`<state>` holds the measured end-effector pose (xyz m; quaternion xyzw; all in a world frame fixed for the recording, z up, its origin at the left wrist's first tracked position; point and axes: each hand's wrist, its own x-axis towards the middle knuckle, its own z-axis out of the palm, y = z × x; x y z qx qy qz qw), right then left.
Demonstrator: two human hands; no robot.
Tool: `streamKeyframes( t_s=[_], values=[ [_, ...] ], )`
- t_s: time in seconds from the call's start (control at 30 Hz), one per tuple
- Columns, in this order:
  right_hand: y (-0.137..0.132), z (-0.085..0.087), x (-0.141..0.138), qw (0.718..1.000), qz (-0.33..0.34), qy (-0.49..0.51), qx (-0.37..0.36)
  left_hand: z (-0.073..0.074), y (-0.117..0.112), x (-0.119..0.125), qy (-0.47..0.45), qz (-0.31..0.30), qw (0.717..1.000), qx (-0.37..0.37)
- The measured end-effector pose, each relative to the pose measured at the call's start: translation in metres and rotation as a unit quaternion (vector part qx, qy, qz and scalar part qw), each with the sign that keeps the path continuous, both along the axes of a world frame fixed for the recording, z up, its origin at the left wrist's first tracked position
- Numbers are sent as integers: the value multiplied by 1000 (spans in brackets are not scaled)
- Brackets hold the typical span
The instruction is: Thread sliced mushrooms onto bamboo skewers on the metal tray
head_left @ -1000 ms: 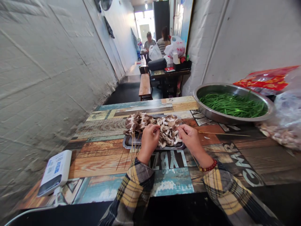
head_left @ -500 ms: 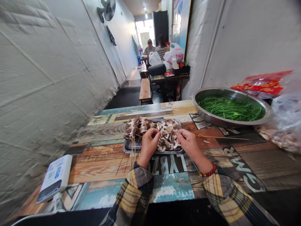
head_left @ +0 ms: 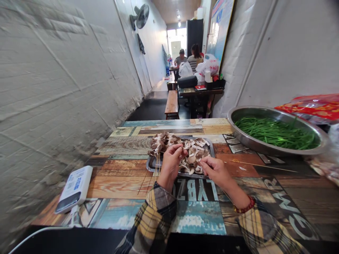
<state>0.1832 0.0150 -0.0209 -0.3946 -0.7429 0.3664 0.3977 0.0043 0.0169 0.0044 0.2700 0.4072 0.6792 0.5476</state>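
Observation:
Loose oyster mushrooms (head_left: 194, 167) fill the right part of a shallow metal tray (head_left: 151, 165). In its left part lie mushrooms threaded on skewers (head_left: 161, 141), whose thin bamboo sticks (head_left: 158, 164) stick out toward me. My left hand (head_left: 172, 162) hovers over the middle of the tray, thumb and fingers pinched; what is between them is too small to tell. At the tray's right side, my right hand (head_left: 217, 171) is closed, its fingertips at a mushroom piece. A thin stick, seemingly a skewer, shows in part under my right wrist.
A steel basin (head_left: 238, 135) of green chives (head_left: 278, 132) stands at the right, beside plastic bags (head_left: 315, 106). One bare skewer (head_left: 267, 165) lies near it. A white box-shaped device (head_left: 75, 188) with a cable sits at the left. Two people sit farther back beyond a bench (head_left: 172, 102).
The view has shifted, so the scene sits further right and lower. My left fingers have closed from a looser curl into a tighter pinch. My right hand stays by the mushrooms.

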Motion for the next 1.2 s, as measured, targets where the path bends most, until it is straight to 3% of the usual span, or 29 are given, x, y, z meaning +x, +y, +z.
streamKeyframes(
  t_s=[0.43, 0.77, 1.2],
  values=[
    [1, -4, -1, 999, -15, -45, 24, 3, 0, 0, -25, -17, 1000, -7],
    [0, -2, -1, 999, -6, -34, 11, 2, 3, 2, 4, 15, 1000, 9],
    [0, -1, -1, 999, -7, -31, 10, 1, 1, 4, 142, 45, 986, 70]
  ],
)
